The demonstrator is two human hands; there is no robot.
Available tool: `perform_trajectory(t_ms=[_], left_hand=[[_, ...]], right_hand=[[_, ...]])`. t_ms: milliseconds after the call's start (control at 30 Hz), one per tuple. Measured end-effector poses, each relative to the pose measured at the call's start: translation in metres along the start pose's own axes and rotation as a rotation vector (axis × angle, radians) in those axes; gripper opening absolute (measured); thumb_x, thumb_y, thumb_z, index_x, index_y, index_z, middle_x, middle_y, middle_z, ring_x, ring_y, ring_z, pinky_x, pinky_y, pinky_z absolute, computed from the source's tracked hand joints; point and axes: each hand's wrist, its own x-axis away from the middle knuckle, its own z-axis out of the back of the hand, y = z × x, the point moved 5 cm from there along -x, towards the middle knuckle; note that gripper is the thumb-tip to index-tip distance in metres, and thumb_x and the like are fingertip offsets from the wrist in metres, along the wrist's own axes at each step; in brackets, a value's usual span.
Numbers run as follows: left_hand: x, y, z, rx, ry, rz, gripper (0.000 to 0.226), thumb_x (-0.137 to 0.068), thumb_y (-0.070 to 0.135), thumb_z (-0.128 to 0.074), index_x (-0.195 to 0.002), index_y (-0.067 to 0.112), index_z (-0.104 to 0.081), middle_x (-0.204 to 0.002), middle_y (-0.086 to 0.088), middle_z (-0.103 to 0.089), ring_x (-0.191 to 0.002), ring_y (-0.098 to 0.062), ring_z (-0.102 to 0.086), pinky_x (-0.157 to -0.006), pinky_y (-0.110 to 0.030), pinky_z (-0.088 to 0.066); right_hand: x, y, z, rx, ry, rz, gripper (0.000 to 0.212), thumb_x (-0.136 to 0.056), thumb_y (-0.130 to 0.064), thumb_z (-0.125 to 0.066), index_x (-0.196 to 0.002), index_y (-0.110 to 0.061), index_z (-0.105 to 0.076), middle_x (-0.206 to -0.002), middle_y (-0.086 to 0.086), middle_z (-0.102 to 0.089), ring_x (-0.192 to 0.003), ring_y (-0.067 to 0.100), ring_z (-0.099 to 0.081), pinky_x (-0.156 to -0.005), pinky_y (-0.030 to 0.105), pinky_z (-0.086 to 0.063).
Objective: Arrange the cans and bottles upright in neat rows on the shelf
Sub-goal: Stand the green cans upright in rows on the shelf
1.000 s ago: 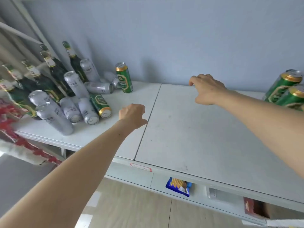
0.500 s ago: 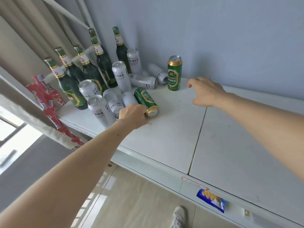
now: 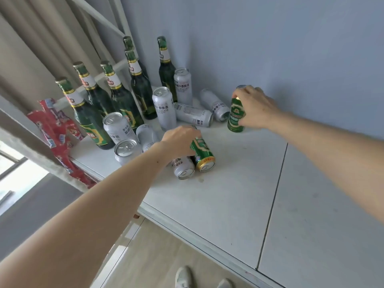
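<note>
On the white shelf [image 3: 228, 194], my right hand [image 3: 254, 108] grips an upright green can [image 3: 235, 117] from the top and side. My left hand [image 3: 180, 138] wraps a green can lying on its side [image 3: 202, 153], its gold end facing me. Beside it lies a silver can [image 3: 182, 168]. Two more silver cans [image 3: 193, 114] [image 3: 216, 104] lie flat near the wall. Several silver cans stand upright [image 3: 164, 108] among several upright green bottles [image 3: 91, 115] at the far left.
A blue wall [image 3: 291, 48] backs the shelf. Red packaging [image 3: 60, 138] hangs off the left end beside a white frame and curtain. A seam [image 3: 272, 200] splits the shelf top; bare surface lies to the right. My shoes [image 3: 184, 277] show on the floor below.
My view swung left toward the cans. My right hand moved to the upright green can and took hold of it. My left hand closed over the lying green can.
</note>
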Motion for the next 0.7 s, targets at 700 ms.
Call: perform_trajectory(t_ms=[700], left_hand=[[-0.095, 0.000, -0.024, -0.137, -0.607, -0.402, 0.081, -0.074, 0.024, -0.083, -0.144, 0.031, -0.042, -0.145, 0.004, -0.044, -0.133, -0.020, -0.039, -0.105, -0.032, -0.031]], right_hand=[[-0.065, 0.021, -0.012, 0.066, -0.108, -0.149, 0.088, -0.068, -0.039, -0.081, -0.141, -0.019, -0.035, -0.141, 0.005, -0.037, -0.129, 0.033, -0.033, -0.091, 0.044, -0.046]])
